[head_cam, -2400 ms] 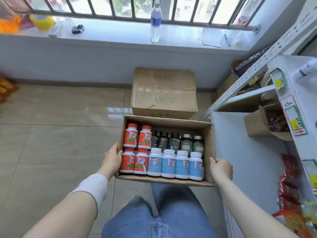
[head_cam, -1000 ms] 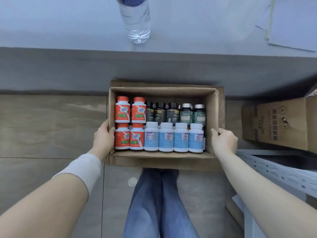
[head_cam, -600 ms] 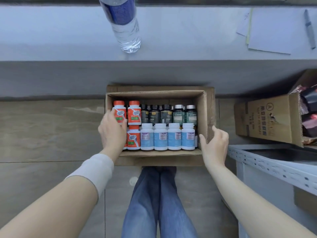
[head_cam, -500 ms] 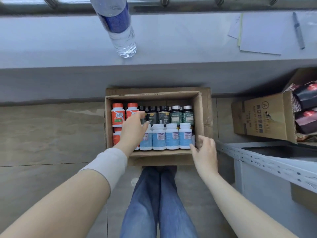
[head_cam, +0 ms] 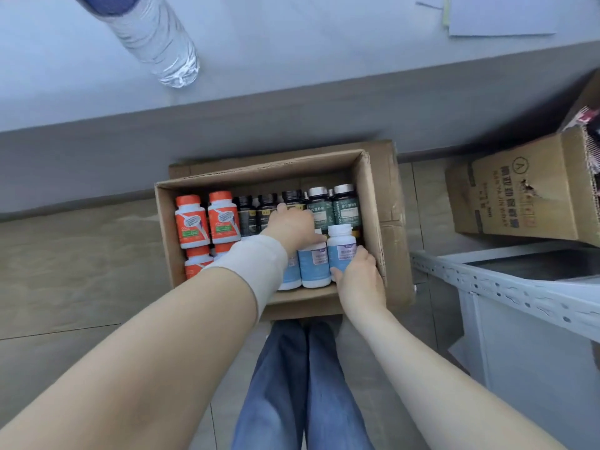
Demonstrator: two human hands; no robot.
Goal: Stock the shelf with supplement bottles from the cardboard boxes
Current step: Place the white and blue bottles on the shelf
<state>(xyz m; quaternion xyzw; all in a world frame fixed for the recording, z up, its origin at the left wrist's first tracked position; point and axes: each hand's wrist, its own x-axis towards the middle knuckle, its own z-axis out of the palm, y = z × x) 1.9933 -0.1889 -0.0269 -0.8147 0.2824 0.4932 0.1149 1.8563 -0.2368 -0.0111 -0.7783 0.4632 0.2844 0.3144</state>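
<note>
Brown corrugated cardboard box (head_cam: 370,206), top open, sits on a closed carton (head_cam: 397,248) on the floor, just left of the grey perforated-steel shelf (head_cam: 506,284). Contents upright, packed tight: orange-capped orange bottles (head_cam: 191,222) on the left, dark bottles (head_cam: 248,217) and silver-capped green bottles (head_cam: 347,209) at the back, white-capped blue-label bottles (head_cam: 313,264) in front.

Right hand (head_cam: 358,276): fingers curled round the lower body of the rightmost blue-label bottle (head_cam: 340,248). It stands higher than its neighbour, so likely part-lifted.

Left hand (head_cam: 293,227): reached across over the front row, fingertips at the dark bottles' caps. Can't tell whether it grips anything; the palm hides what's under it.

Handling, my read: rigid plastic, light to moderate weight. Smooth labels, so a bit slippery. Not fragile, but topple-prone once the row loosens. Grab round the body below the cap, or pinch the cap to start one out of the pack. Box looks near full, so stocking has barely begun.
</note>
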